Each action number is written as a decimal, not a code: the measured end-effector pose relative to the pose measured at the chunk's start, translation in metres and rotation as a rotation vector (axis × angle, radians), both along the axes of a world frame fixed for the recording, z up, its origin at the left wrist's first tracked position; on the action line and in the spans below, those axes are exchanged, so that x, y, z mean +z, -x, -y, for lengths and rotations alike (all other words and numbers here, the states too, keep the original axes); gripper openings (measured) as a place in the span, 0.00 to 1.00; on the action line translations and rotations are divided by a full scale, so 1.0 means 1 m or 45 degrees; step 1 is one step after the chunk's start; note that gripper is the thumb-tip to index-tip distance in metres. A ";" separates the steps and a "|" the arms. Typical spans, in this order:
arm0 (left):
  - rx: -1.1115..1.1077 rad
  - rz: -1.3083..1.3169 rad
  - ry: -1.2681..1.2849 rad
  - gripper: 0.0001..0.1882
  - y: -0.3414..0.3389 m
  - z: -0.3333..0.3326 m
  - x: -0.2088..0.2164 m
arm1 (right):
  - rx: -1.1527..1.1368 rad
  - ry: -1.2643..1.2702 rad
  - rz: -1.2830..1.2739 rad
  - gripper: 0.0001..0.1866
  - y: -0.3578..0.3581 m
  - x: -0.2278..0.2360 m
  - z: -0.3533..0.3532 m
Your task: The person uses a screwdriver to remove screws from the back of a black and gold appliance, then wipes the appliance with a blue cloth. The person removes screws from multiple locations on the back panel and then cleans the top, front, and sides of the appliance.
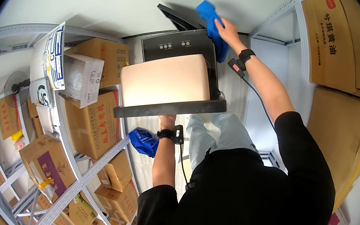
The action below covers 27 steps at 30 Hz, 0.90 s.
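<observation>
In my right hand (228, 33) is a bunched blue cloth (210, 23), held beside the far right corner of a black machine (152, 48) with a row of round buttons. Part of the cloth hangs down along the machine's right side. A pale cream block-shaped part (165, 82) with a thick black front edge (170, 109) sits in front of the button panel. My left hand (167, 122) is at the underside of that black edge; its fingers are mostly hidden. Behind the machine a black flap (177, 17) leans up against the wall.
Metal shelving (71, 162) with cardboard boxes (96, 123) lines the left. A blue plastic bag (144, 141) lies on the floor near my left forearm. Large cartons (344, 132) are stacked on the right, by a metal rack (303, 39). A white wall closes the far side.
</observation>
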State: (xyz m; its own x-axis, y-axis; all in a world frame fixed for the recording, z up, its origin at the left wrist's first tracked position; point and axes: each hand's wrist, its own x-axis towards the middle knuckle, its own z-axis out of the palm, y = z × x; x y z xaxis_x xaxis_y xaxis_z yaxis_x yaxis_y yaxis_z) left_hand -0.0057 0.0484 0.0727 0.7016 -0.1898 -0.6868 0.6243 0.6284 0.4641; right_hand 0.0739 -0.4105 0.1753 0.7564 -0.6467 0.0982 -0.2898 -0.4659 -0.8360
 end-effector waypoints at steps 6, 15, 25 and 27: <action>-0.111 0.059 0.011 0.19 0.018 -0.015 -0.008 | 0.148 0.023 -0.239 0.26 -0.015 -0.038 -0.003; -0.164 0.047 -0.154 0.22 0.024 -0.027 0.014 | 0.065 -0.200 -0.420 0.27 -0.017 -0.055 0.012; 0.459 0.530 -0.701 0.21 -0.091 -0.079 0.159 | -0.039 -0.374 -0.169 0.23 0.014 0.016 0.004; 0.501 0.731 -1.069 0.21 -0.104 -0.074 0.208 | 0.162 -0.487 -0.056 0.24 0.024 0.026 -0.021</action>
